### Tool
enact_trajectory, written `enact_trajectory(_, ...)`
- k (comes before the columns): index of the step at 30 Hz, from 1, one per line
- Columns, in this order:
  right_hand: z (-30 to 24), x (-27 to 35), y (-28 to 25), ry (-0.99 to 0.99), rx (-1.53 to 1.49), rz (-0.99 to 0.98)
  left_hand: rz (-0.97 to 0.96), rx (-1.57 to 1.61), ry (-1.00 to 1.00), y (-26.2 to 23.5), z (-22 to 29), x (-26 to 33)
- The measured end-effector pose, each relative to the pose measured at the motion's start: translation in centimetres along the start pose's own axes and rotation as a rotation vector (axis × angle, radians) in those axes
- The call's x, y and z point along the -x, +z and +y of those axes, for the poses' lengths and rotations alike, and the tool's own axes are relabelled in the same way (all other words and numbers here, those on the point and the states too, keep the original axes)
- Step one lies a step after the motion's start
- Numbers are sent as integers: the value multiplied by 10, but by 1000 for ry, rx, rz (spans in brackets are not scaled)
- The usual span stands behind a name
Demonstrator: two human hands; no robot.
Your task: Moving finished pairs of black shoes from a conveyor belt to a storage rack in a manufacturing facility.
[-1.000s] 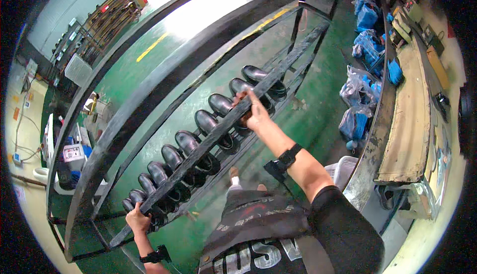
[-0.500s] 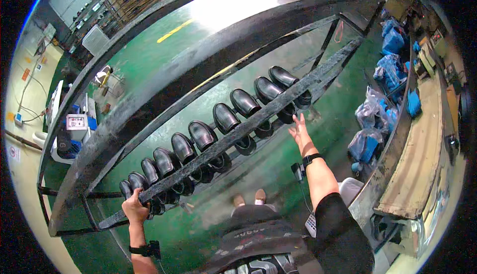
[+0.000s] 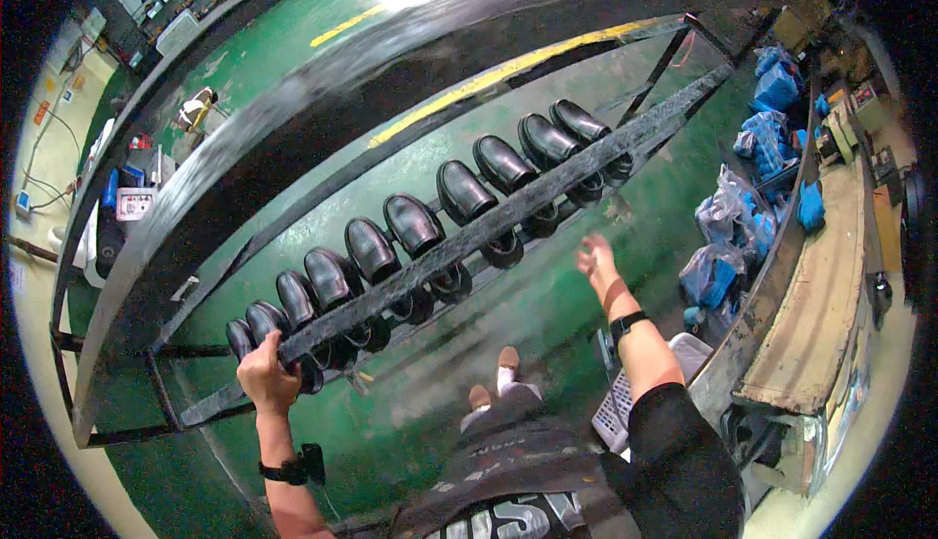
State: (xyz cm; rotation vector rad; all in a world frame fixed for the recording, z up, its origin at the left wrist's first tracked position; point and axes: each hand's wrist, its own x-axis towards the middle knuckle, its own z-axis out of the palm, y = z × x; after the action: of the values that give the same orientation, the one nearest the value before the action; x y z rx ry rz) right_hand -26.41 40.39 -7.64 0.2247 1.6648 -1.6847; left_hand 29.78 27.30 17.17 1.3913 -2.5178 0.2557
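A row of black leather shoes (image 3: 415, 224) hangs along the grey-black rail (image 3: 547, 182) of a long metal rack, toes up on the far side. Heels and lower parts show below the rail on my side. At the left end of the row, my left hand (image 3: 269, 378) is closed round the rail, close beside the leftmost shoes. My right hand (image 3: 594, 258) is in the air on the near side of the rail, below the right end of the row. Its fingers are apart, slightly blurred, and it holds nothing.
A broad dark upper beam (image 3: 391, 70) of the rack curves across beyond the shoes. Bagged blue items (image 3: 718, 275) lie on the right beside a long worn bench (image 3: 791, 334). A light plastic basket (image 3: 614, 412) stands near my right arm. Equipment (image 3: 135, 203) sits at left.
My right hand has drawn away from the rail and the shoes. My left hand stays on the rail. The rack sits higher in view, and my feet have shifted.
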Motion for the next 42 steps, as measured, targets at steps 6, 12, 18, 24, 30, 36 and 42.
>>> enact_trajectory(6,121,173,-87,187,1717,-1010,6,38,2,-1,0,2)
enact_trajectory(12,188,277,-193,-32,1732,-790,8,-12,-28,-12,8,6)
enact_trajectory(18,100,315,-203,703,1217,-1066,-48,3,-66,-16,7,9)
enact_trajectory(24,75,377,-255,680,1152,-891,-133,-60,-109,-13,14,18)
enact_trajectory(30,58,412,-320,497,826,-929,-201,-199,-223,-15,17,18)
enact_trajectory(36,69,448,-390,338,726,-286,3,-126,-120,27,3,11)
enact_trajectory(42,143,454,-478,212,524,107,205,174,469,59,170,88)
